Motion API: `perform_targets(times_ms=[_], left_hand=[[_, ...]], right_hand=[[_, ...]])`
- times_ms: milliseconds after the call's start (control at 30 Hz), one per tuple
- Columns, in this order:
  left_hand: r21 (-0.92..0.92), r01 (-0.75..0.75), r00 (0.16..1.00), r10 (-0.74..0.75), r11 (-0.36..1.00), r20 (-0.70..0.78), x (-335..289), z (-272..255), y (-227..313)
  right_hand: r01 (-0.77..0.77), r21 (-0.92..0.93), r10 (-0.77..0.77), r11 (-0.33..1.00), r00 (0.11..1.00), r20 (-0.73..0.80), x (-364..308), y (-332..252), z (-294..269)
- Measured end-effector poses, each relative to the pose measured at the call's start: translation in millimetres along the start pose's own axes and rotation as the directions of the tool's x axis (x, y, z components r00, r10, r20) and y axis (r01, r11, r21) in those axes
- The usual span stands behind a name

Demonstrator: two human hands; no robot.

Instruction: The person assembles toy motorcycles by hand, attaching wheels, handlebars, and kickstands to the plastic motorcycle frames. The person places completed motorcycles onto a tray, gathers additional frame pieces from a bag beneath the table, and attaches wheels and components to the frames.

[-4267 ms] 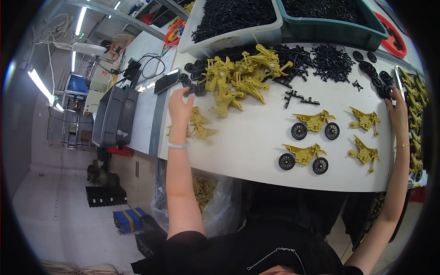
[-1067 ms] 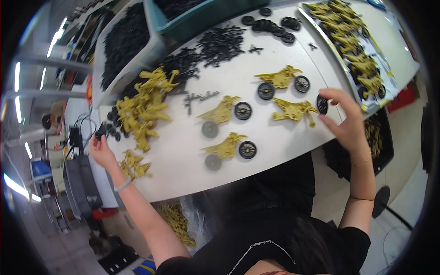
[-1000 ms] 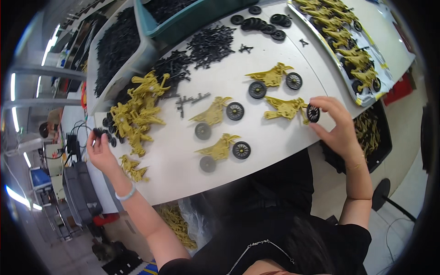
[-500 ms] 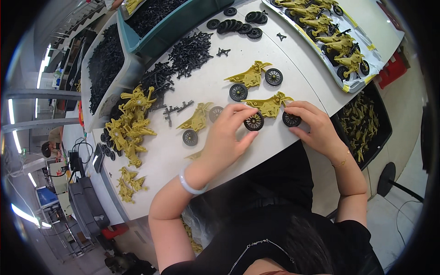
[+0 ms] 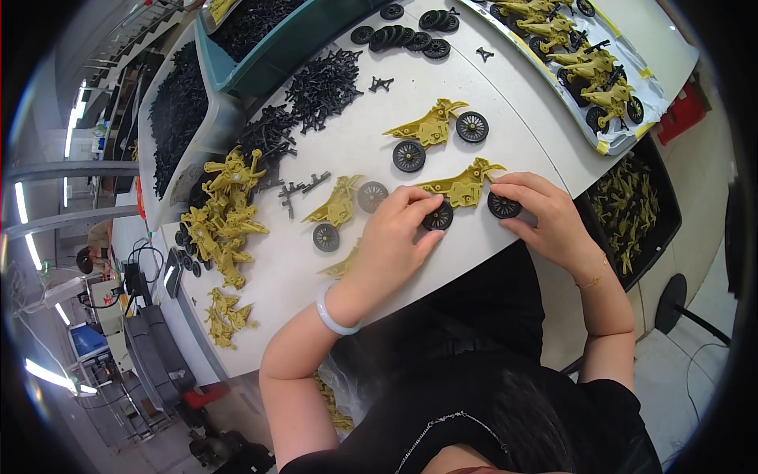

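My left hand [image 5: 395, 241] is closed around the edge of a black spoked toy wheel [image 5: 439, 216], thumb below and fingers above. My right hand [image 5: 545, 217] pinches a second spoked wheel [image 5: 504, 207] by its right side. Just above and between both wheels lies a yellow toy motorcycle body half [image 5: 466, 188], its left end partly hidden by my left fingers. Farther off is a similar yellow body half [image 5: 430, 130], with one wheel [image 5: 409, 156] below it and another wheel [image 5: 472, 126] at its right. Left of my left hand lies another body half [image 5: 336, 205] beside two wheels.
Yellow parts [image 5: 225, 209] are heaped at the left, near black small parts [image 5: 324, 87]. Loose wheels [image 5: 399, 37] lie at the back. A tray of assembled toy motorcycles [image 5: 643, 134] stands far right, above a black bin [image 5: 671, 221]. A teal bin [image 5: 276, 49] stands back left.
My left hand has shifted slightly, and its wheel now lies flatter near the body's left underside. My right hand has barely moved.
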State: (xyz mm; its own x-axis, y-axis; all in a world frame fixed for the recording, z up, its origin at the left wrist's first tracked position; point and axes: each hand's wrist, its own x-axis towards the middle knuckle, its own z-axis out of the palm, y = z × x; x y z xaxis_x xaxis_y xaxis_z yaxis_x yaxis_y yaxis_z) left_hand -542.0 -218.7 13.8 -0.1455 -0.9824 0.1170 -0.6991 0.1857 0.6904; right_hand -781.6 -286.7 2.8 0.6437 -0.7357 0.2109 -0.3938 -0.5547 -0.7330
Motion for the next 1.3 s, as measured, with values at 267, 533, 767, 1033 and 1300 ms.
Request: perform_targets(times_ms=[267, 533, 767, 1033, 1300], left_hand=[[0.115, -0.067, 0.998, 0.065, 0.991, 0.025, -2.8, 1.3, 2.3], [0.105, -0.061, 0.997, 0.057, 0.993, 0.047, 0.1, -1.7, 3.1], [0.151, -0.086, 0.996, 0.081, 0.985, 0.033, -3.7, 0.3, 9.0], [0.184, -0.096, 0.993, 0.107, 0.978, -0.056, -4.9, -14.8, 3.1], [0.522, 0.358, 0.919, -0.194, 0.774, -0.342, -19.7, -112.4, -77.0]], right_hand=[[0.012, 0.105, -0.008, 0.994, 0.999, -0.041, -0.1, 4.9, 0.9], [0.059, -0.071, -0.065, 0.996, 0.994, -0.085, 0.2, 11.5, 3.5], [0.114, -0.278, -0.156, 0.954, 0.979, -0.134, -3.4, 12.5, 7.2], [0.070, -0.230, -0.143, 0.971, 0.938, -0.315, 57.9, 24.7, -30.4], [0.263, -0.229, -0.278, 0.937, 0.960, -0.034, 138.9, -11.6, 6.9]])
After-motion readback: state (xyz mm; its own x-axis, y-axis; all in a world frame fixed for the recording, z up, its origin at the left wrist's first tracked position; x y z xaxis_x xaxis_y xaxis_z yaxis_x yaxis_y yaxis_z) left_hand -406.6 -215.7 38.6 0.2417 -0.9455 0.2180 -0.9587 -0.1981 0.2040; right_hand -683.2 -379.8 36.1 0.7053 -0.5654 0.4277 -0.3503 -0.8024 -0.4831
